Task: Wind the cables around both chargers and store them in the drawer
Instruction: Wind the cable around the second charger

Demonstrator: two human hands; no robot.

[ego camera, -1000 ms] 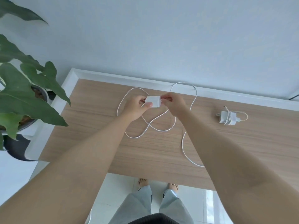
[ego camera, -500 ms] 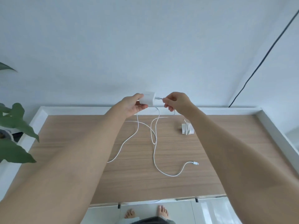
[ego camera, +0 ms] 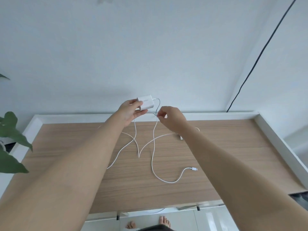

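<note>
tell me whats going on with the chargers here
A person is starting to wind a cable. The left hand holds a white charger up above the desk, and the right hand pinches its cable just below the plug end. Most of that cable lies loose across the desk. A second charger is mostly hidden behind the right forearm.

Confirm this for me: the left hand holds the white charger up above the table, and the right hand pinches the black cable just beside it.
Not quite. In the head view the left hand does hold the white charger above the table, but the right hand pinches the charger's own white cable. The black cable runs along the wall, untouched.
</note>
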